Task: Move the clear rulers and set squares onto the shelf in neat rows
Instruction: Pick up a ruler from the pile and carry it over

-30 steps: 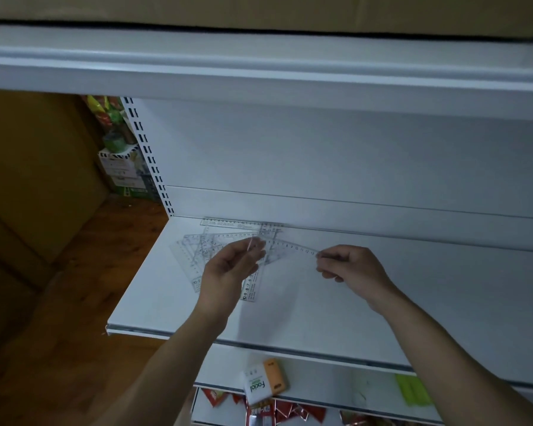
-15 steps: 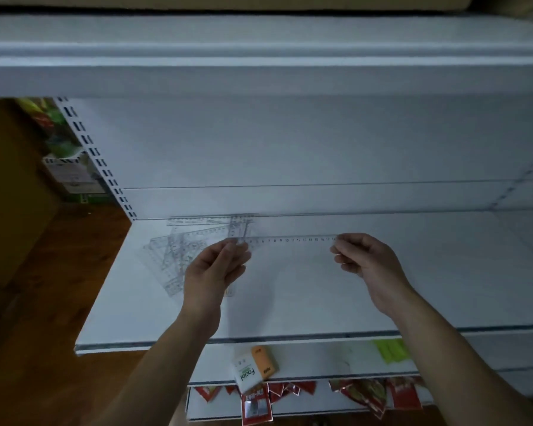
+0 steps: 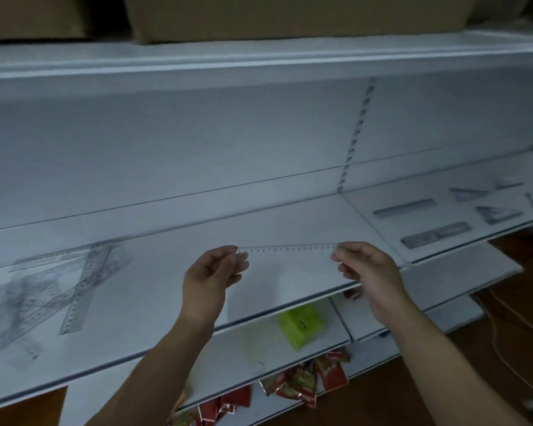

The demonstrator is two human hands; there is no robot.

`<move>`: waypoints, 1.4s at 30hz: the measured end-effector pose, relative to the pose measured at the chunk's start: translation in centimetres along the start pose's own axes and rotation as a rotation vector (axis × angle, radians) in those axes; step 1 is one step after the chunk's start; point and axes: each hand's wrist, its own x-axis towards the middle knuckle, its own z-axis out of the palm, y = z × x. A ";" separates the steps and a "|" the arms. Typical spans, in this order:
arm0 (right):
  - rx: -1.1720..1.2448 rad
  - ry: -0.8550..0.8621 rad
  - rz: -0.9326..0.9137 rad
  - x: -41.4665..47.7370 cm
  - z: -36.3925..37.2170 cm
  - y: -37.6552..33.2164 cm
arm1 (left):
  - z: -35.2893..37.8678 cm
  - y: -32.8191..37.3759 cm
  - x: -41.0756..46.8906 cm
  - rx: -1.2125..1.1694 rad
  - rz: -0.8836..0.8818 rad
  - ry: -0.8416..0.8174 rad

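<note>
Head: left hand (image 3: 211, 273), right hand (image 3: 366, 269) pinch ruler (image 3: 290, 249).

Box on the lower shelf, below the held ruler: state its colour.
The box is lime green, seen best in the head view.

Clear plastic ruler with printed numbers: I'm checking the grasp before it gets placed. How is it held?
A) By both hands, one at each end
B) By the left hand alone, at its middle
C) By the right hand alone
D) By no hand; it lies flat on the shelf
A: the left hand pinches one end of the clear plastic ruler and the right hand pinches the other, holding it over the white shelf.
</note>
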 end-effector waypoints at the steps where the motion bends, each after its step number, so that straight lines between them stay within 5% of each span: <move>1: 0.006 0.021 -0.003 0.1 -2.5 -0.1 | 2.4 -0.5 -0.5 0.002 -0.002 -0.021; 15: 0.006 0.306 0.013 1.4 -29.1 -0.1 | 28.5 -5.4 -6.0 -0.020 -0.053 -0.278; 32: 0.023 0.361 0.047 14.7 -42.0 -1.3 | 45.8 -9.9 2.3 0.032 -0.033 -0.320; 42: -0.020 0.131 -0.013 22.5 -42.3 -2.5 | 47.4 -9.8 5.3 0.015 0.017 -0.140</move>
